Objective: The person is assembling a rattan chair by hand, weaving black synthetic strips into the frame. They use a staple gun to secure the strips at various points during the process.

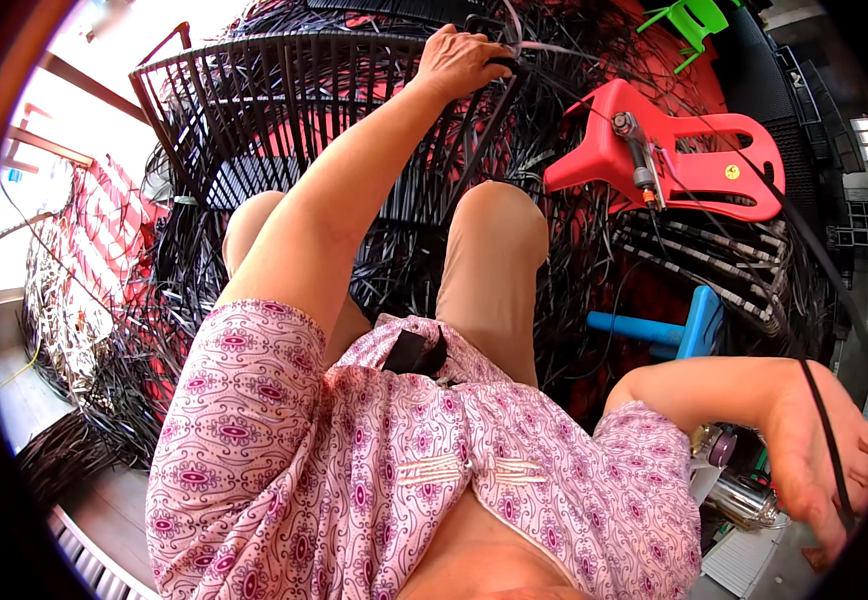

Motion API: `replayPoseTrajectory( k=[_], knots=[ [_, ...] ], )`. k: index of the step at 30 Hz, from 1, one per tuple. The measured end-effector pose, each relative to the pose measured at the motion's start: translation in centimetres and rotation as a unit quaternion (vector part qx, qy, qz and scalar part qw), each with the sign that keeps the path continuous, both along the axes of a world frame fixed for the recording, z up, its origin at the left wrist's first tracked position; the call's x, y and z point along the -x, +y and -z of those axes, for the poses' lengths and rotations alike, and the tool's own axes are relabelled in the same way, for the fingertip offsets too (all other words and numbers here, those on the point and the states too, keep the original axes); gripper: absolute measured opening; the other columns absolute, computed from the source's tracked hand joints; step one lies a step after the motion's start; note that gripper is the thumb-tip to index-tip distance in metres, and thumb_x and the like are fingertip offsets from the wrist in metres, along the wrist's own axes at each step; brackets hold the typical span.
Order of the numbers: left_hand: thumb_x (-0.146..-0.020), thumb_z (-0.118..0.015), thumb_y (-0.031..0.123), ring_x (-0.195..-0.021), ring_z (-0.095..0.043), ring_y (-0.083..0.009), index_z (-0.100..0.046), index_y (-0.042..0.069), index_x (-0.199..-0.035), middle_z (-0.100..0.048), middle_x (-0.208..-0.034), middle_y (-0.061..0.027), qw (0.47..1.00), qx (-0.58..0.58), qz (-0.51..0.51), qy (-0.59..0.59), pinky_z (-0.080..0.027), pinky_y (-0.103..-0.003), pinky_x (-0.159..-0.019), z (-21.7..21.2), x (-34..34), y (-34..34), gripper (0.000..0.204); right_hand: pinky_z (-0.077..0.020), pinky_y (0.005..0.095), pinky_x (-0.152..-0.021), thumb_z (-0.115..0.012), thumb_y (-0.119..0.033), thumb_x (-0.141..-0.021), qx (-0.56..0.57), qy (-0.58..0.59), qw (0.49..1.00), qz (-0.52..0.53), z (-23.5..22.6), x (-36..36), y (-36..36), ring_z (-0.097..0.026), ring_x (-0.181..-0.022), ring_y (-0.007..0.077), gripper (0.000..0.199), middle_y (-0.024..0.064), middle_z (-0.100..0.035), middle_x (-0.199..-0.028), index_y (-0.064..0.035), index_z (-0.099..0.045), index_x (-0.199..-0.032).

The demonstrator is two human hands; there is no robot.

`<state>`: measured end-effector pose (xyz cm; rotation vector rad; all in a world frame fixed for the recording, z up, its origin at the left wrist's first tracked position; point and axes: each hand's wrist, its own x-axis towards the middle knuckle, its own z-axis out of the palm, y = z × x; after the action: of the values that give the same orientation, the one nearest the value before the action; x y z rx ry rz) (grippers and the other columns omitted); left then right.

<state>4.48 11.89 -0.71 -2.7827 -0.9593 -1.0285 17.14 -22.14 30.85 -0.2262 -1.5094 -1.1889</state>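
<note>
Weaving black strips onto a wire frame, one hand far out, one hand near.

My left hand (462, 62) is reaching to the far top rim of the black woven basket frame (254, 110), closing its fingers around a black strip (499, 115) there; the strip looks stiff yet springy and light, best pinched close to the rim. To the right a red plastic stool (689, 150) is lying on its side among loose strips. At the near right, my right hand (814, 455) is curling loosely around a thin black cord (826, 430).
</note>
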Motion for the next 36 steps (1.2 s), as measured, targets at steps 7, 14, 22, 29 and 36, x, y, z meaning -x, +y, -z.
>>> replayPoseTrajectory(
  k=[7,14,22,29,36],
  knots=[
    [-0.087,-0.064,0.051,-0.086,-0.067,-0.0180,-0.075,0.029,-0.110,-0.068,-0.085,0.0011,0.999,-0.026,0.002,-0.019,-0.042,-0.035,-0.083,0.9,0.0,0.5,0.034,-0.0512,0.0358,-0.077,-0.060,-0.008,-0.088,0.282,0.432,0.841,0.161,13.7,-1.9,-6.0,-0.061,-0.078,0.0215,0.023,0.0161,-0.063,-0.089,0.0043,-0.055,-0.106],
    [-0.087,-0.065,0.050,-0.085,-0.066,-0.0169,-0.076,0.028,-0.109,-0.066,-0.081,0.0012,1.000,-0.012,0.009,-0.012,-0.042,-0.035,-0.082,-0.1,0.2,-1.0,0.033,-0.0439,0.0478,-0.102,-0.075,-0.032,-0.079,0.842,0.220,0.187,0.456,36.7,-3.6,-13.9,-0.058,-0.118,0.0378,0.046,0.0235,-0.066,-0.116,-0.0004,-0.069,-0.113],
    [-0.087,-0.065,0.048,-0.086,-0.067,-0.0175,-0.075,0.026,-0.109,-0.068,-0.084,0.0009,0.999,-0.024,0.020,-0.020,-0.042,-0.035,-0.083,-0.1,0.2,-1.2,0.033,-0.0528,0.0364,-0.079,-0.066,-0.019,-0.094,0.649,0.384,0.644,0.131,29.3,-2.8,8.0,-0.069,-0.088,0.0270,0.026,0.0168,-0.072,-0.098,0.0018,-0.068,-0.109],
    [-0.087,-0.066,0.045,-0.084,-0.066,-0.0175,-0.075,0.024,-0.107,-0.064,-0.080,0.0013,0.999,-0.025,0.031,-0.027,-0.042,-0.035,-0.082,-0.5,0.3,-2.1,0.030,-0.0506,0.0381,-0.059,-0.068,-0.045,-0.087,0.749,0.356,0.529,0.179,29.1,-5.5,23.8,-0.065,-0.056,0.0225,0.047,0.0124,-0.069,-0.068,0.0015,-0.073,-0.081],
    [-0.087,-0.065,0.044,-0.081,-0.066,-0.0178,-0.075,0.025,-0.106,-0.065,-0.079,0.0016,0.998,-0.041,0.022,-0.041,-0.042,-0.034,-0.080,-0.2,0.3,-1.2,0.028,-0.0396,0.0247,-0.047,-0.072,-0.055,-0.083,0.779,0.453,0.428,0.073,29.1,-2.8,23.2,-0.057,-0.051,0.0111,0.055,0.0041,-0.065,-0.069,-0.0007,-0.072,-0.083]
  ],
)
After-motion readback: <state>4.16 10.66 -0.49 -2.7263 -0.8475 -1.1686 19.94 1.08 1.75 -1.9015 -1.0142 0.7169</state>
